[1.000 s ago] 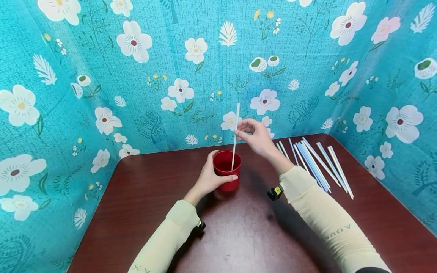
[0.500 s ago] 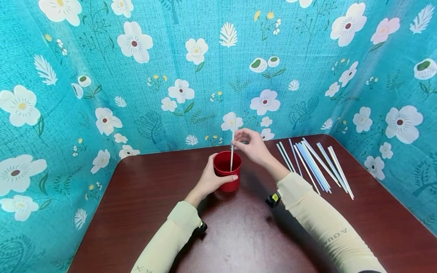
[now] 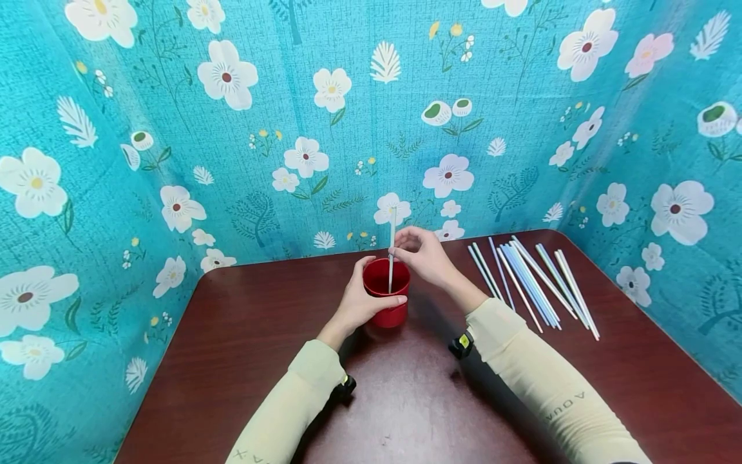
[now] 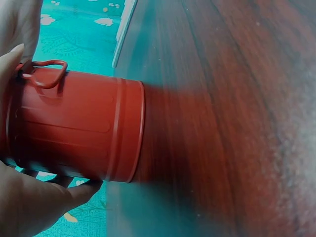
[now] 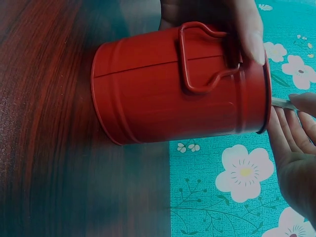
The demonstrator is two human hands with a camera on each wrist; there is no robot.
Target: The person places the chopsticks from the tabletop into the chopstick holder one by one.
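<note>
A red metal bucket [image 3: 390, 316] with wire side handles stands upright on the dark wooden table. My left hand [image 3: 361, 301] grips it from the left, thumb across the near side below the rim and fingers around the far side. In the left wrist view one handle [image 4: 52, 74] shows near the rim. Above the bucket's mouth my right hand [image 3: 422, 256] pinches a thin pale straw [image 3: 392, 225] between thumb and fingers. The straw stands nearly vertical, its lower end inside the bucket, where the tip is hidden. The right wrist view shows the straw [image 5: 284, 103] at the rim.
To the right, several white, blue and green straws [image 3: 530, 280] lie loosely side by side on the table [image 3: 261, 322]. A turquoise flowered cloth [image 3: 336, 129] hangs close behind the table's far edge and along both sides.
My right hand has moved down and slightly left, lowering the straw further into the bucket. The left hand keeps its hold and the bucket stays in place.
</note>
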